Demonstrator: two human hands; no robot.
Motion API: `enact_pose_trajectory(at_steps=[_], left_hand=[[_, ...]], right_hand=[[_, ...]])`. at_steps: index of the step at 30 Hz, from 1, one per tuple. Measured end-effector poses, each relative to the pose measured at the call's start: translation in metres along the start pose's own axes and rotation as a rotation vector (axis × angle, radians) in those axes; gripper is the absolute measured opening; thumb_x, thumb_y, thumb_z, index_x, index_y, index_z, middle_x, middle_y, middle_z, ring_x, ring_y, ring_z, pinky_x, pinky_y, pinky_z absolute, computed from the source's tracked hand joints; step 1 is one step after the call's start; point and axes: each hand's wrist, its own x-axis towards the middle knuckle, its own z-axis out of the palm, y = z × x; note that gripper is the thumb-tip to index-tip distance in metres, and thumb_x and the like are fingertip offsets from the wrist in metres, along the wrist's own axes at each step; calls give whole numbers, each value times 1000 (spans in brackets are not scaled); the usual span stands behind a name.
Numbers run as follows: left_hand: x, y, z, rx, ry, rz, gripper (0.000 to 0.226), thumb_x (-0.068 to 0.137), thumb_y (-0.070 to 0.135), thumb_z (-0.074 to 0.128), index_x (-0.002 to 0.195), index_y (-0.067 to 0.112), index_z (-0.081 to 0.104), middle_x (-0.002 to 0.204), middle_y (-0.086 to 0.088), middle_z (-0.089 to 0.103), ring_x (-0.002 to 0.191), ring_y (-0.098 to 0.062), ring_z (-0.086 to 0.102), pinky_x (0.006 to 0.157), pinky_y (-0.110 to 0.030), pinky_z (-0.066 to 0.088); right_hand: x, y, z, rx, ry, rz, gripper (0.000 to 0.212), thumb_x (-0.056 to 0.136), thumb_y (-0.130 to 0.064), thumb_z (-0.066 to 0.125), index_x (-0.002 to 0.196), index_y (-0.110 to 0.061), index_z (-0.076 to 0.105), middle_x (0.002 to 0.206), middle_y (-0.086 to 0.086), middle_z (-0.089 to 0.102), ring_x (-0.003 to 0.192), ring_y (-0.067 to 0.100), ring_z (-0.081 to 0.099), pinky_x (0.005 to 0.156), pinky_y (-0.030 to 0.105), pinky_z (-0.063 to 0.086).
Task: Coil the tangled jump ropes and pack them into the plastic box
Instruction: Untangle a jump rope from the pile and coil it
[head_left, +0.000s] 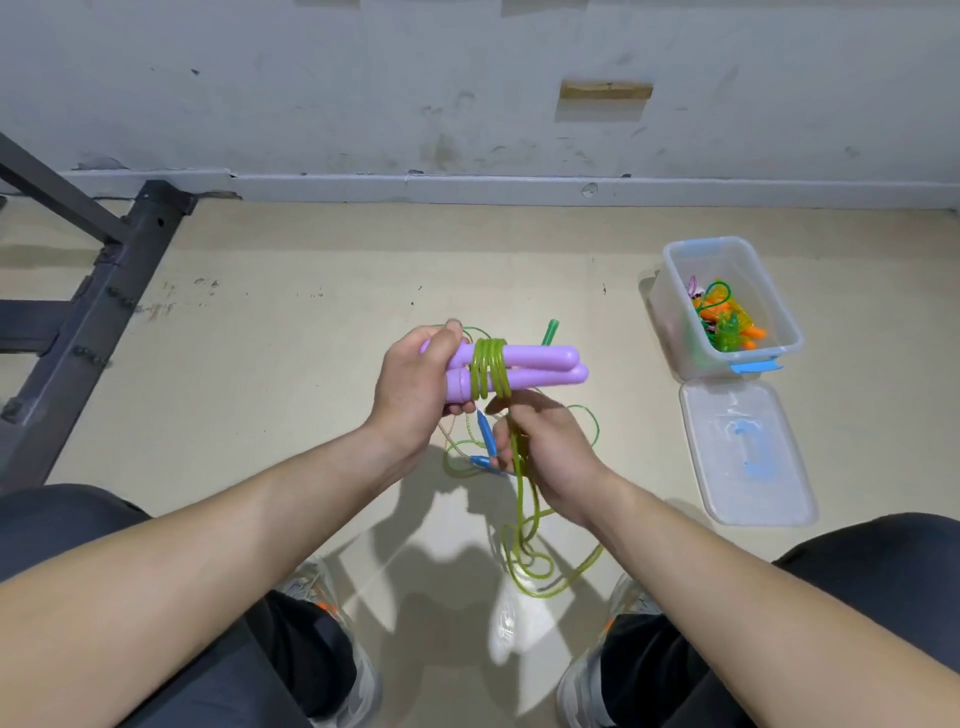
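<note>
On the floor, the plastic box is standing open far right, other ropes already inside. My left hand is clenching both purple handles together; my right hand, just nearer, is grasping the green rope in its fingers. I am judging each turn should be lying snug beside the last, slack feeding up untangled from the loose loops below.

Beige floor with box, lid, tangled ropes
</note>
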Motion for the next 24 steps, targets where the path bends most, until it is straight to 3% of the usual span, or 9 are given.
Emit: enact_pose_trajectory(at_steps=[3,4,6,9,13,15,18,21,24], left_hand=[[13,0,-8,93,97,71,30,102,36,54,90,10,56,71,-9,62,45,-21,54,46,-26,42],[17,0,-10,157,130,113,27,102,37,55,89,13,56,73,-7,63,46,-18,56,46,-26,44],[22,-5,-14,305,196,194,22,100,38,58,89,19,58,74,1,65,52,-13,60,51,-30,51],[20,-20,-17,470,146,250,23,97,41,62,92,19,60,71,3,67,64,-19,66,63,-36,56],[8,-29,-10,557,-16,262,21,96,36,63,90,16,58,58,7,66,53,-15,60,57,-28,51],[5,-23,-10,522,-74,213,19,95,27,65,87,11,59,53,6,63,46,-17,57,52,-26,49],[2,-11,-10,445,-185,141,21,96,20,62,83,3,59,51,-4,59,43,-23,50,47,-25,43],[-1,1,-6,278,-258,60,24,96,23,61,78,7,59,56,-7,56,41,-24,47,42,-22,37],[0,4,-7,131,-230,-14,23,85,31,58,74,11,57,56,-4,52,40,-22,46,42,-23,37]], right_hand=[[-11,5,6,-521,30,-200,18,104,-19,44,104,-29,59,67,-7,53,54,5,47,57,21,40],[-13,3,8,-725,30,-289,20,100,-18,46,97,-36,53,66,-8,49,58,8,47,57,24,37],[-18,-11,11,-1048,33,-406,20,96,-19,47,82,-32,43,66,-5,46,67,20,49,60,34,32],[-20,-35,4,-1335,148,-448,16,94,-29,48,85,-20,58,74,1,59,81,34,58,62,36,36],[-17,-61,-13,-1495,129,-575,14,88,-40,59,96,-30,65,89,-6,72,88,28,65,65,32,40],[-10,-71,-25,-1408,40,-553,20,82,-45,70,85,-28,61,81,-10,70,81,20,63,64,32,43],[8,-75,-48,-849,-156,-398,32,76,-32,86,71,-19,57,58,-7,51,52,8,45,51,27,36],[7,-62,-50,-224,-366,-184,25,83,-32,77,73,-17,59,54,-3,50,46,6,42,46,17,31],[-4,-43,-23,199,-324,-7,27,83,-39,58,79,-14,51,57,-5,55,48,6,48,46,18,38]])
